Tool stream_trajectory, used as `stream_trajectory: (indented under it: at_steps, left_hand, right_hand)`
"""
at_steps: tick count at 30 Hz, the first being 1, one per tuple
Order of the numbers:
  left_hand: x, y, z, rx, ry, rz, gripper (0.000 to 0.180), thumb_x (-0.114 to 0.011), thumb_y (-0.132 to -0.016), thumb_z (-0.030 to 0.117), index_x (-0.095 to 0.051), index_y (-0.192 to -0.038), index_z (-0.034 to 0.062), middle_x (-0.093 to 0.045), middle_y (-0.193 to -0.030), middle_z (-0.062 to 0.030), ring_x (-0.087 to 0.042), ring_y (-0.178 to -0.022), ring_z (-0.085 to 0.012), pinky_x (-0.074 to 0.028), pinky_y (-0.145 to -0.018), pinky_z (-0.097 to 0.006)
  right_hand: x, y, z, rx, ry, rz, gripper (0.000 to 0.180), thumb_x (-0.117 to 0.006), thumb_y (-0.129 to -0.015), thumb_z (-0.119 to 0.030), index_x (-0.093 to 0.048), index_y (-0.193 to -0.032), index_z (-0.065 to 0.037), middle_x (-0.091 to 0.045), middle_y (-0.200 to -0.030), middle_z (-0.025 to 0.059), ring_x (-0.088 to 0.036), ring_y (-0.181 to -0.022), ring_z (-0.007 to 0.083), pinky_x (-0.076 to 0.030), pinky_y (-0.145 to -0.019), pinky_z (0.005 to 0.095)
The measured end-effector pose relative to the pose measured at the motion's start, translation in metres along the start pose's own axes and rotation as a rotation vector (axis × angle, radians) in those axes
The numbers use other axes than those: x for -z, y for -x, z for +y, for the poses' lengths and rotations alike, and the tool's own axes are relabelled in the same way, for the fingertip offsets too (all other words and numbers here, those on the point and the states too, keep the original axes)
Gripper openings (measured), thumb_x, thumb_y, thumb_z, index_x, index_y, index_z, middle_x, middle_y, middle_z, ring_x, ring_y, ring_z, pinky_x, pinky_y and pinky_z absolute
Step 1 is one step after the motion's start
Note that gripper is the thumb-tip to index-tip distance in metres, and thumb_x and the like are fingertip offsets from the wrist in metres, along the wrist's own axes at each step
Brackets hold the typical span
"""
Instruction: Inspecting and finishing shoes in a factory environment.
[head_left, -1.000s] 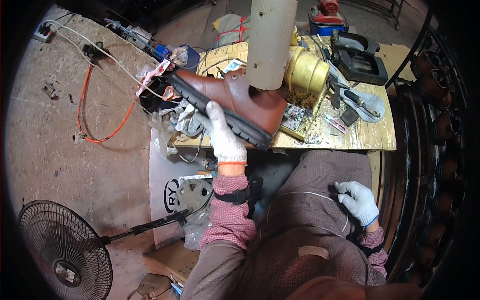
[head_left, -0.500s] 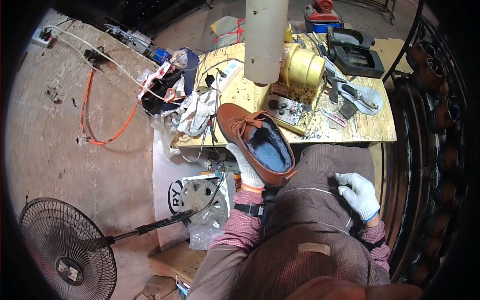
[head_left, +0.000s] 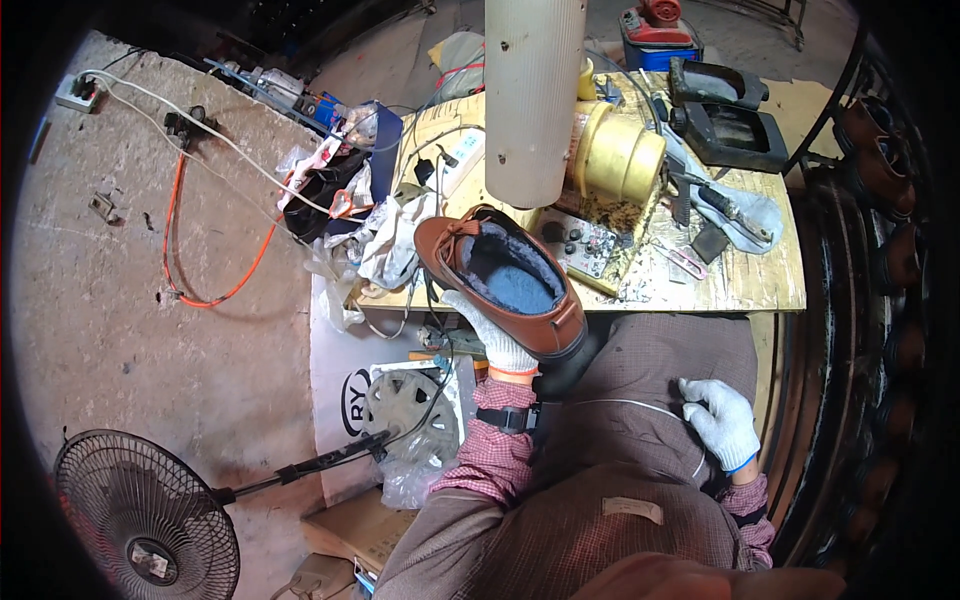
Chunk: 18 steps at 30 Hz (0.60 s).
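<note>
A brown leather moccasin (head_left: 512, 288) with a tassel bow and a grey-blue fleece lining is held above my lap, by the table's front edge. Its toe points to the far left and its heel toward me. My left hand (head_left: 500, 342), in a white knitted glove, grips it from below on the left side; most of the fingers are hidden under the sole. My right hand (head_left: 722, 420), also gloved in white, rests on my right thigh, holding nothing. Its fingers are loosely bent, with the thumb apart from them.
A pale vertical tube (head_left: 535, 110) hangs above the wooden table (head_left: 740, 285). Behind the shoe are a control box (head_left: 580, 240) with knobs and a yellow cylindrical machine part (head_left: 622, 142). Shoes fill a dark rack (head_left: 890, 330) at right. A black fan (head_left: 150, 520) stands at left.
The moccasin has turned in my left hand: its toe has swung left and its heel back shows more. My right hand stays on the thigh. The whole view has shifted slightly.
</note>
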<state>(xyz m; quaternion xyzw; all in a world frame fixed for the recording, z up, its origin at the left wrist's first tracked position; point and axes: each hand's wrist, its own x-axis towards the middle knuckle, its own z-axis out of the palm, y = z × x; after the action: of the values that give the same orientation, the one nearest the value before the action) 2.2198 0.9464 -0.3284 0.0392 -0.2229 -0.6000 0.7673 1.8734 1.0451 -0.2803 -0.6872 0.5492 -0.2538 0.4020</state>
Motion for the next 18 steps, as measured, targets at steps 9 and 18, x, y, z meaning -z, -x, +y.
stream_trajectory:
  at_steps: [9, 18]
  left_hand:
    - [-0.011, -0.014, -0.001, -0.13, -0.548, 0.479, 0.06, -0.042, -0.104, 0.046, -0.034, -0.148, 0.0053, -0.048, -0.14, -0.0172, -0.052, -0.126, -0.029, -0.049, -0.103, -0.044]
    - [-0.002, 0.008, 0.008, 0.199, 0.097, 0.103, 0.066, -0.041, -0.102, 0.054, -0.033, -0.152, 0.0108, -0.041, -0.152, -0.0156, -0.037, -0.143, -0.032, -0.017, -0.124, -0.05]
  right_hand:
    - [-0.001, -0.028, -0.004, 0.031, 0.008, -0.049, 0.025, -0.07, -0.078, -0.007, -0.071, -0.103, -0.004, -0.072, -0.098, 0.0144, -0.069, -0.092, 0.033, -0.055, -0.083, 0.0386]
    - [-0.005, -0.03, 0.0, 0.049, 0.008, -0.057, 0.023, -0.069, -0.079, -0.011, -0.071, -0.102, -0.005, -0.071, -0.097, 0.0153, -0.068, -0.091, 0.0345, -0.054, -0.081, 0.0404]
